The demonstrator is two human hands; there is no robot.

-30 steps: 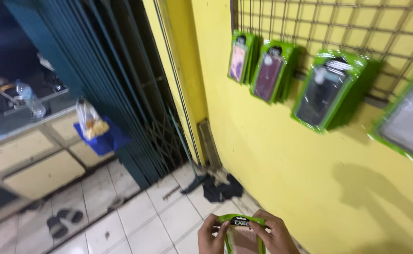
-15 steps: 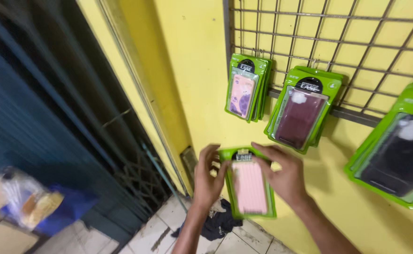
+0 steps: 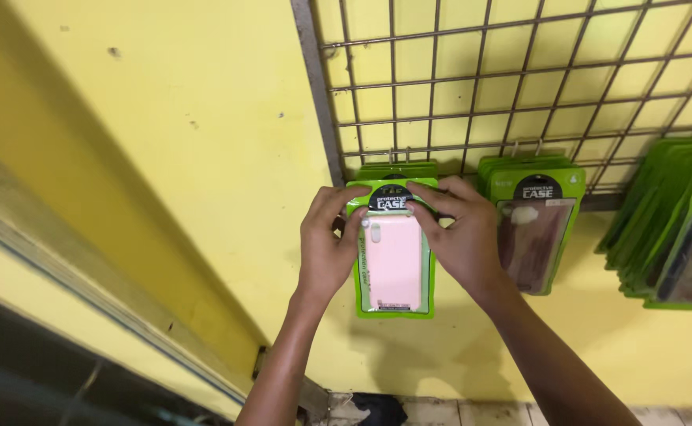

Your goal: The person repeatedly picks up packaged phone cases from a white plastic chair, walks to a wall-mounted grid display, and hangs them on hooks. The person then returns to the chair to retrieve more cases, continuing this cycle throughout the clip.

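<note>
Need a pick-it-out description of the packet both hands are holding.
Start at the grey wire grid on the yellow wall and go to its lower left corner. There the left hand and right hand hold a green phone-case packet. Its case is pale pink; the neighbouring packets to the right hold dark ones.

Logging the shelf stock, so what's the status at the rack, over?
Both hands, left and right, grip the pink case pack by its top. Pack sits at the grid, over a hung stack. Nothing blocking.
</note>
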